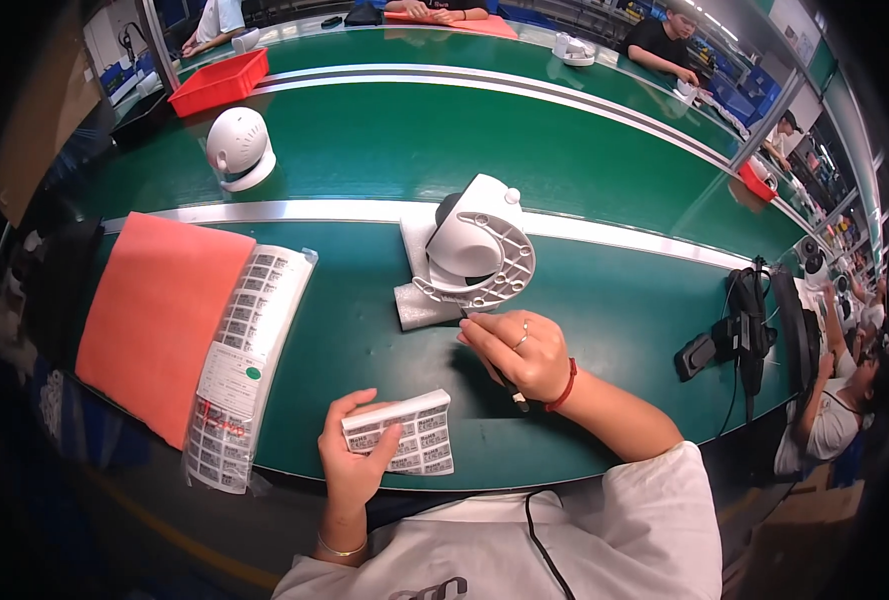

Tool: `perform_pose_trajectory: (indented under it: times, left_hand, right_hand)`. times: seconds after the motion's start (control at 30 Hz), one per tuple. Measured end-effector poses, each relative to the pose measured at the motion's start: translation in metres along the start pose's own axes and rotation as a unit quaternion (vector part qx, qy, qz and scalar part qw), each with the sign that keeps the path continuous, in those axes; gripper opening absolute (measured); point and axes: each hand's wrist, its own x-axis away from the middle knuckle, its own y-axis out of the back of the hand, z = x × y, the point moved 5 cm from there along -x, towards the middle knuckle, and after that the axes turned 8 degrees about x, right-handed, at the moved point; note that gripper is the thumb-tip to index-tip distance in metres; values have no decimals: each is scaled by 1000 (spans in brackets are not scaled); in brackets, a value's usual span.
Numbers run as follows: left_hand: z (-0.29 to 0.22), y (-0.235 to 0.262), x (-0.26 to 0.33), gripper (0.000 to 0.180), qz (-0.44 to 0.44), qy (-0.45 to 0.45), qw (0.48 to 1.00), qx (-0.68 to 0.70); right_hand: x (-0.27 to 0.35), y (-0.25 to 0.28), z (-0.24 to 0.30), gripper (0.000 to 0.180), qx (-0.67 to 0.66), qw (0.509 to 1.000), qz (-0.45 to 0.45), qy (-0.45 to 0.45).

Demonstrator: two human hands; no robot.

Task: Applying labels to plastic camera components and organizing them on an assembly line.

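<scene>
My left grip (pixel 358 452) holds a label sheet (pixel 420 442); my right grip (pixel 521 355) pinches a slim tool (pixel 520 399) at the white device's (pixel 521 262) near edge.

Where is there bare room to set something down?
Bare worktop: between the flat label sheets and the central device, and between the right hand and the black cables. The green belt is bare right of the dome device. Crowded: around the central device, and the left end, under the orange sheet.

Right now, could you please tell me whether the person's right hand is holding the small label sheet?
No, the left hand holds the small label sheet, while the right hand is close to the white device.
</scene>
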Motion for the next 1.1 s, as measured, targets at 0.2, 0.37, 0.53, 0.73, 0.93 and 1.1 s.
perform_pose_trajectory:
  times: [0.2, 0.37, 0.53, 0.73, 0.93, 1.1]
  left_hand:
    - [1, 1, 0, 42, 7, 6, 1000, -1]
    - [0, 0, 0, 42, 15, 11, 1000, 4]
    - [1, 1, 0, 41, 20, 7, 1000, 7]
    - [1, 0, 0, 40, 28, 4, 1000, 11]
    - [1, 0, 0, 40, 29, 4, 1000, 12]
    - [-1, 0, 0, 39, 29, 4, 999, 13]
  right_hand:
    - [0, -5, -1, 24, 14, 1000, 6, 0]
    - [-1, -8, -1, 23, 15, 1000, -2, -1]
    - [-2, -10, 1, 22, 19, 1000, -3, -1]
    - [-1, -12, 2, 20, 21, 1000, -4, -12]
    - [-3, -11, -7, 16, -56, 995, -6, -80]
    - [1, -14, -27, 8, -209, 944, -24, -256]
